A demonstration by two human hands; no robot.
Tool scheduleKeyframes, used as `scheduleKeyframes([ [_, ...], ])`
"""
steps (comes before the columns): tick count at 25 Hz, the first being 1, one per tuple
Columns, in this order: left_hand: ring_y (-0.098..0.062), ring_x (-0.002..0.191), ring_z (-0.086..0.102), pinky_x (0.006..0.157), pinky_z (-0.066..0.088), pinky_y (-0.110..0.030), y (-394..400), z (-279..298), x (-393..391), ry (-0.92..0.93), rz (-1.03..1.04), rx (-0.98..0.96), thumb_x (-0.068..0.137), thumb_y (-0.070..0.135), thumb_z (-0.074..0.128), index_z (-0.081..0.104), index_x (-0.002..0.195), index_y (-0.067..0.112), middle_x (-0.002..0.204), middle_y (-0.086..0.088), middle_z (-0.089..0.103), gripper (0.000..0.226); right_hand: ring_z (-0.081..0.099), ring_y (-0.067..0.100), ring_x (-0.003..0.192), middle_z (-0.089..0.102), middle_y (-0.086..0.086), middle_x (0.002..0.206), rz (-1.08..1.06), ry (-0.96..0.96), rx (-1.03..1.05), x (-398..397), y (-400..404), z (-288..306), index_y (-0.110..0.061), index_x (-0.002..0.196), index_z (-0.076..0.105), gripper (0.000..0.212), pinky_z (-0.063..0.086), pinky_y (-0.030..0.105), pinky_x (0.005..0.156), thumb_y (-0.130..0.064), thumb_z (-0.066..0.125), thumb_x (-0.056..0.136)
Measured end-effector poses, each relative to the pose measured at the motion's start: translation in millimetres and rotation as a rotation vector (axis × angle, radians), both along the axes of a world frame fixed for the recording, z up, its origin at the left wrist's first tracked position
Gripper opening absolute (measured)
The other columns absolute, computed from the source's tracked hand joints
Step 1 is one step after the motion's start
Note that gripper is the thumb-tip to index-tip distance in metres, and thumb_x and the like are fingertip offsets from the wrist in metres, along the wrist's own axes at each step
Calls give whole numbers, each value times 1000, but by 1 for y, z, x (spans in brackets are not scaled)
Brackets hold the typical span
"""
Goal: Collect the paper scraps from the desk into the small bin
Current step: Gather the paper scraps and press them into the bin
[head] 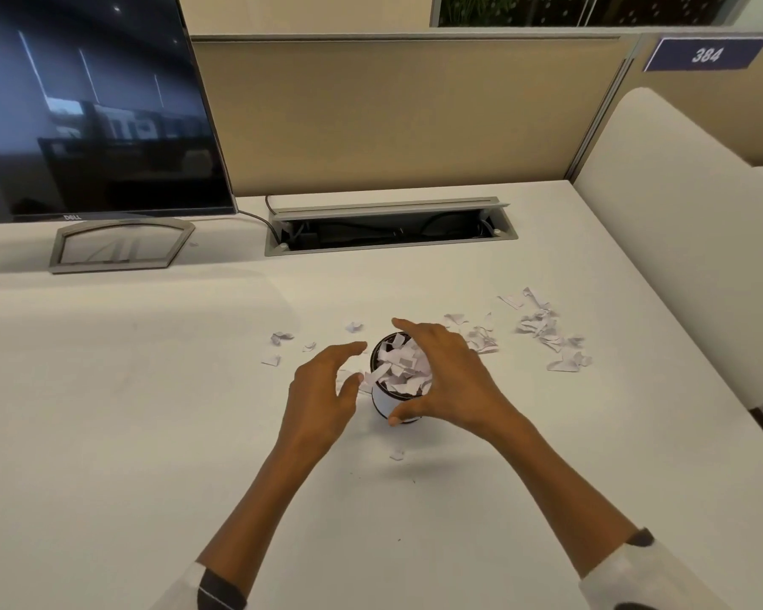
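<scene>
A small round bin [384,405] with a dark rim and white wall stands mid-desk, heaped with white paper scraps [399,367]. My right hand [450,380] hovers over its right side, fingers spread, thumb by the bin's lower wall. Just left of the bin is my left hand [322,389], fingers apart and empty. Loose scraps lie to the right [551,336], a few to the left [280,339], and one [397,454] in front of the bin.
A dark monitor [89,103] on a grey stand [115,246] sits at the back left. An open cable tray [388,231] is set in the white desk [128,411] behind the bin. A beige partition [393,112] and a white side panel [679,239] bound the desk.
</scene>
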State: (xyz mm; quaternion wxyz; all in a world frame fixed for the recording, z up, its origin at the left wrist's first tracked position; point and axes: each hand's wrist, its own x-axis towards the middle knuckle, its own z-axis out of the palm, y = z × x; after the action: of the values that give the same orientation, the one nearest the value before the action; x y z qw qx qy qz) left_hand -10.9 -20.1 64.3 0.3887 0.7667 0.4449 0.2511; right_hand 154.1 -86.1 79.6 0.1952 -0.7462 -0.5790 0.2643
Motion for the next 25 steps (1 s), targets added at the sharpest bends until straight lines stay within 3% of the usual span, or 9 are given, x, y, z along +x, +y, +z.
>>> scheduleKeyframes([
  [3,-11,117,53,99,43,-27,-3,-7,-4,41,-109,1,88,8,56,54,124,24,129,6,58,39,31,25,129,33,-2,144,-3,-55,11,-7,5,-5,-37,142,19,103,37,42,103,-34,82,61],
  [6,-14,123,48,101,38,-26,-3,-16,-17,69,-119,37,88,17,58,50,127,25,134,5,52,41,35,25,122,37,0,139,-43,-57,44,0,1,-2,-37,141,22,96,39,37,96,-31,78,64],
  [8,-19,135,33,107,30,-39,0,-28,-34,263,-18,16,84,38,61,39,134,29,144,2,39,55,37,25,120,38,-1,136,-93,-48,65,12,-9,2,-40,139,24,95,39,35,92,-32,79,62],
  [10,-22,144,6,111,14,-55,-2,-42,-53,570,83,-127,71,65,58,17,143,32,156,2,11,89,38,24,118,40,-3,134,-157,-59,73,28,-24,6,-43,137,26,95,41,37,88,-34,79,59],
  [12,-27,143,-11,110,4,-61,-12,-55,-65,683,103,-251,52,80,52,-4,144,33,157,-1,-10,117,39,23,116,41,-4,130,-204,-82,60,42,-42,8,-45,136,26,96,42,37,84,-34,80,58],
  [17,-37,135,-31,106,-10,-65,-41,-81,-64,743,-12,-211,29,91,37,-26,139,27,149,-10,-35,142,39,17,112,40,-8,131,-174,-123,-21,45,-77,1,-45,137,24,97,39,30,79,-36,80,59],
  [23,-37,133,-35,104,-16,-64,-48,-89,-37,656,80,-145,24,100,16,-30,135,26,147,-16,-36,141,35,11,113,33,-12,133,-77,-100,8,19,-83,-7,-47,138,19,101,42,29,91,-39,81,58],
  [25,-34,135,-32,105,-17,-62,-43,-91,-31,603,127,-126,25,100,10,-26,138,27,149,-15,-31,139,36,8,115,34,-17,131,-60,-6,9,15,-80,-8,-49,136,21,104,41,25,93,-42,85,53],
])
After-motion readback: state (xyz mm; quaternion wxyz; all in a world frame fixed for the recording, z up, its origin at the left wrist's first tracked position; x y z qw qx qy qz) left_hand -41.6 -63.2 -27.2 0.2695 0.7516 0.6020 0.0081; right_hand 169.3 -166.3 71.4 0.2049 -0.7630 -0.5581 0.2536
